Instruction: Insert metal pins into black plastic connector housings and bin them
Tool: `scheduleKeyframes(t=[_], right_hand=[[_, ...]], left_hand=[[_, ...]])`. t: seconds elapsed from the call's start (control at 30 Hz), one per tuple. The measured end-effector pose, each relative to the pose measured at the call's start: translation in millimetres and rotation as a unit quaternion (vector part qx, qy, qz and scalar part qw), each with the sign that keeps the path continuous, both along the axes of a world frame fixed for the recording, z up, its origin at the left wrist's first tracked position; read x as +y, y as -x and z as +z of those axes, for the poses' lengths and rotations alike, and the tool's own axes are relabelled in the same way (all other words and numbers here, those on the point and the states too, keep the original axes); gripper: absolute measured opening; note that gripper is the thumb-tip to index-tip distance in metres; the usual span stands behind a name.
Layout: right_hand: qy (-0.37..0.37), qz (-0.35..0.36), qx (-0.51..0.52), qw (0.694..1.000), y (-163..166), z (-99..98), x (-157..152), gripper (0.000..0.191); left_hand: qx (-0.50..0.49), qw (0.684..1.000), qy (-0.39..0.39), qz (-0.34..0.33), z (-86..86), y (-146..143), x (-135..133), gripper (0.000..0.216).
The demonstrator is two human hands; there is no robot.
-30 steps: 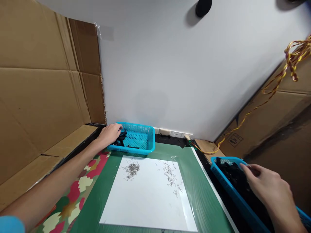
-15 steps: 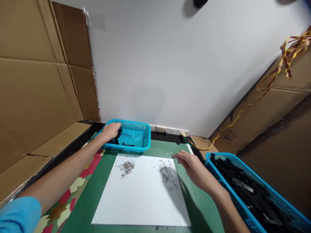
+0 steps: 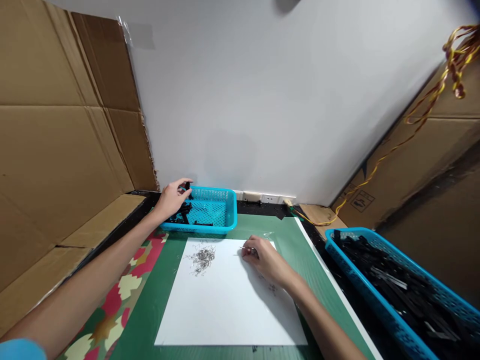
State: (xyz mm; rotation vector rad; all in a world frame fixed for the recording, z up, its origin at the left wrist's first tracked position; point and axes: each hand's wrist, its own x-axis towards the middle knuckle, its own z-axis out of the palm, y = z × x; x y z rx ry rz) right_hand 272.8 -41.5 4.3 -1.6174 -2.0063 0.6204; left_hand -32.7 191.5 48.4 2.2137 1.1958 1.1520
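My left hand (image 3: 172, 196) is raised over the left end of a small blue basket (image 3: 217, 225) and pinches a small black part (image 3: 187, 186) between thumb and fingers. More black parts (image 3: 179, 212) lie in that basket. My right hand (image 3: 262, 258) rests on a white sheet (image 3: 225, 305), fingers closed on a thin metal pin (image 3: 245, 247) at the right-hand scatter of pins. A heap of small metal pins (image 3: 201, 257) lies on the sheet to the left of that hand.
The sheet lies on a green mat (image 3: 303, 280) with a floral cloth (image 3: 123, 285) at its left. A large blue basket (image 3: 360, 295) full of black parts stands at the right. Cardboard (image 3: 56, 150) walls the left side; a yellow-red cable (image 3: 431, 110) hangs at the right.
My right hand left the large basket and came across to the pins on the sheet, closing on one. My left hand rose out of the small basket with a black part.
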Motion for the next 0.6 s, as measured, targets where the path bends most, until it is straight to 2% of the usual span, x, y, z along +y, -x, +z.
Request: scheduleKeyframes(t=[0.1,0.2,0.27,0.4,0.5,0.6], right_hand=[[-0.003,0.013,-0.005,1.0,-0.4,-0.4,-3.0,0.019],[-0.008,0.015,-0.007,1.0,-1.8,-1.9,-5.4,0.019],[-0.009,0.014,-0.006,1.0,-4.0,-2.1,-6.2,0.018],[-0.005,0.011,0.003,1.0,-11.2,1.5,-5.8,0.024],[-0.001,0.011,0.01,1.0,-15.8,4.0,-4.5,0.024],[0.0,0.013,0.015,1.0,-17.2,4.4,-3.3,0.018]], left_hand=[[-0.077,0.995,0.035,-0.061,2.0,-8.7,-29.4,0.052],[-0.131,0.981,0.076,-0.118,-0.5,-20.2,-75.2,0.05],[-0.237,0.943,0.16,-0.174,-6.1,-27.7,-110.0,0.049],[-0.302,0.887,0.29,-0.196,-27.0,-39.3,-169.1,0.047],[-0.312,0.856,0.352,-0.214,-45.7,-45.2,-193.4,0.053],[-0.319,0.832,0.386,-0.238,-61.4,-49.1,-203.7,0.056]])
